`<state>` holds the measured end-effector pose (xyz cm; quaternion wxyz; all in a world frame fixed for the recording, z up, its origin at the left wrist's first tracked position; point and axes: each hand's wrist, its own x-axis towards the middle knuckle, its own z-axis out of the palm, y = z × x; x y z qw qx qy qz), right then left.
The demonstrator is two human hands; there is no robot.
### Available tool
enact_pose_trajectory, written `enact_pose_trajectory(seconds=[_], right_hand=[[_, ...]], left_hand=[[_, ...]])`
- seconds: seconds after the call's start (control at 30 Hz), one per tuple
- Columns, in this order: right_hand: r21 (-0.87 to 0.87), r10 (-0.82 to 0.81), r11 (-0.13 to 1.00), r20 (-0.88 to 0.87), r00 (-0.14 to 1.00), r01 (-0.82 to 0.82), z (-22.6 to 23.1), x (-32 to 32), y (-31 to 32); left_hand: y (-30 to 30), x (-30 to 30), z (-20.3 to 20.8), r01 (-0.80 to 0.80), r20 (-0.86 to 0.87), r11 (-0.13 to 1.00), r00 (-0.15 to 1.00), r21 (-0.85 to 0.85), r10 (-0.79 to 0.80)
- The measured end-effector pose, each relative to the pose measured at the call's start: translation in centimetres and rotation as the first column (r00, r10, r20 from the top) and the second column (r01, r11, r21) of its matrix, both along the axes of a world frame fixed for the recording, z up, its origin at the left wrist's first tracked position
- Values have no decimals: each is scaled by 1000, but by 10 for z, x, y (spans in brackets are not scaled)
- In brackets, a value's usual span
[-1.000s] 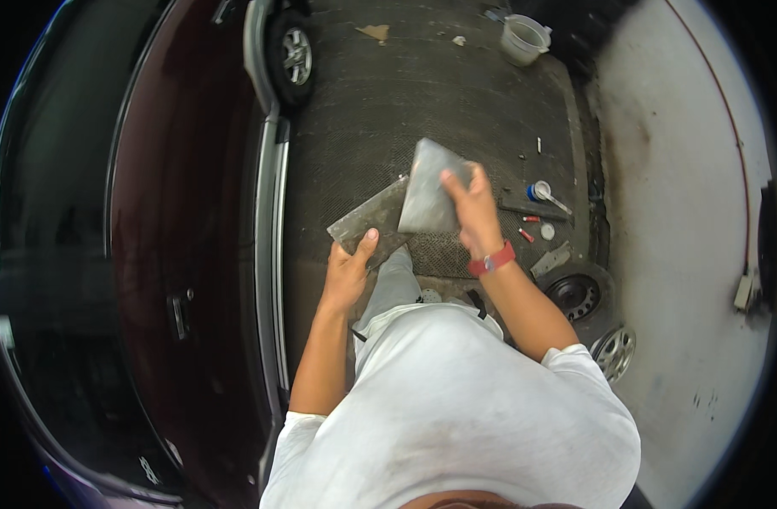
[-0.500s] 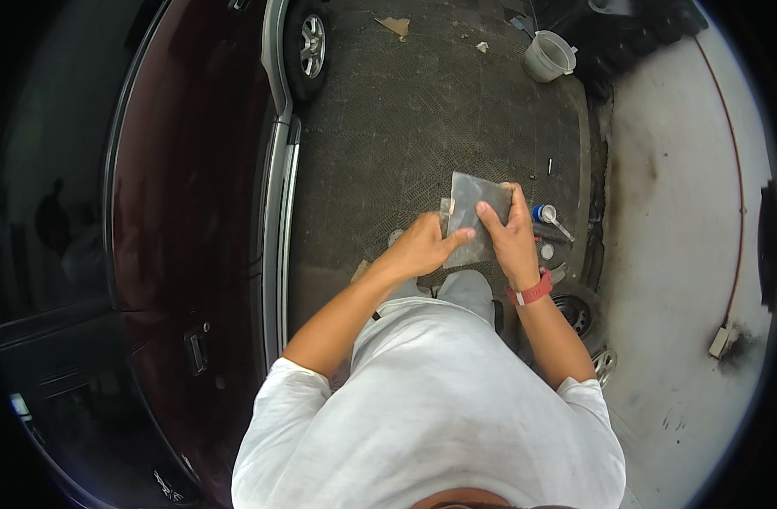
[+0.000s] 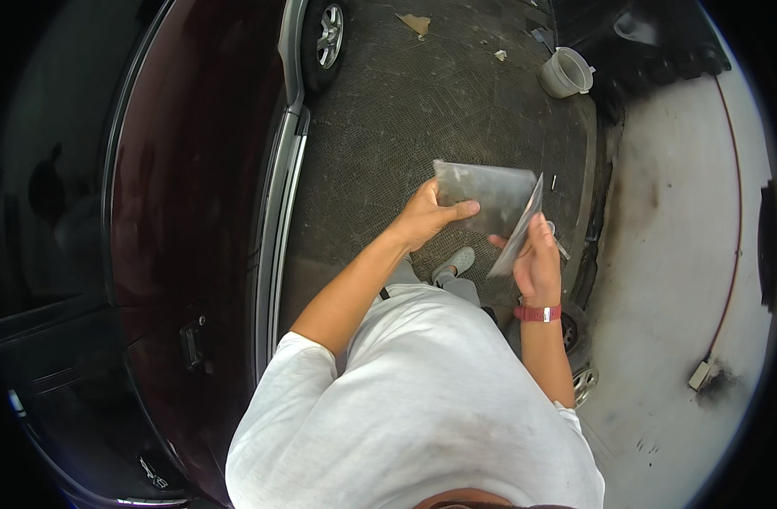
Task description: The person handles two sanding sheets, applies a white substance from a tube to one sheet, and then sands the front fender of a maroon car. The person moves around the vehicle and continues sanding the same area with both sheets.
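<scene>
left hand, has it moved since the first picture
Yes. Judged against the parked car's silver side step, the left hand has moved rightward, farther from the car.

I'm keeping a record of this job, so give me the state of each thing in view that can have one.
Left plate: held in the left hand, broad face showing, smudged
Right plate: held in the right hand, tilted nearly edge-on
Wristband: fastened
Bucket: upright, open-topped
Car door: shut
Wheel: mounted
</scene>
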<state>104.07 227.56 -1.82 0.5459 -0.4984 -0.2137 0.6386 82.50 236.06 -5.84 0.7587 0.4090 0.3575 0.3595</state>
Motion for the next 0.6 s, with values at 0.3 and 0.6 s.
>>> enact_pose_trajectory(seconds=[0.3, 0.6], right_hand=[[84, -196, 978, 78, 977, 189, 34, 56, 40], [216, -310, 948, 462, 831, 233, 24, 71, 60]], left_hand=[[-3, 32, 42, 89, -231, 914, 973, 396, 6], [-1, 72, 60, 179, -438, 898, 899, 401, 16]])
